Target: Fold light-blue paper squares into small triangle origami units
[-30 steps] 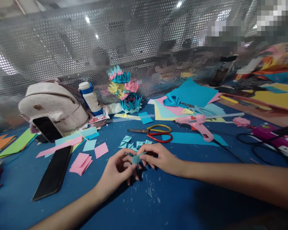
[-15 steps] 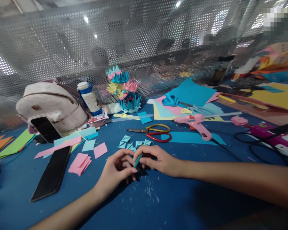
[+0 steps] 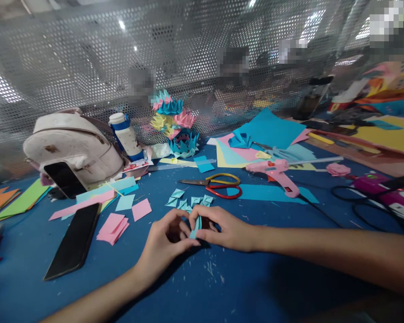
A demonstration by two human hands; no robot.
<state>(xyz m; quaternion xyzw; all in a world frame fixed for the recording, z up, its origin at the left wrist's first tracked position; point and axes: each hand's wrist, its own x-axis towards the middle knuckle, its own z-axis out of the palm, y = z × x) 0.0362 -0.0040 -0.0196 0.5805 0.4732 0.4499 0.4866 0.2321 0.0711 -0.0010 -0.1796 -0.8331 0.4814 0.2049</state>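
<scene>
- Black phone (image 3: pixel 74 242) out on the far left, well apart from the scissors (image 3: pixel 207 183) and on their near side.
- Pink squares (image 3: pixel 112 228) next, loosely stacked, left of the scissors and nearer to us.
- Left hand (image 3: pixel 168 233) now, near side of the scissors and a little to their left: fingers curled, thumb stretched in toward the slip's lower end. Do those fingertips bear on the paper or only stand beside it? Can't tell from here.
- Folded bits (image 3: pixel 185 204), a little pale-teal cluster, sitting between the scissors' blades and the two hands.
- And here's the slip (image 3: pixel 195 228), pale teal too, near side of the scissors, right where the hands meet. Long axis steep: far end leaning slightly right, up toward the scissors, lower end pointing down and left.
- Right hand (image 3: pixel 225 229), near side of the scissors' handles, has the hold: slip pinched between thumb and fingers. Paper lies off its left side, right at the fingertips, and I'd call this the nearer hand; the left faces that lower end.
- Blue strip (image 3: pixel 256 192) flat, just right of the scissors.
- Glue gun (image 3: pixel 284 179), pink, farther right of the scissors, its handle over the strip.
</scene>
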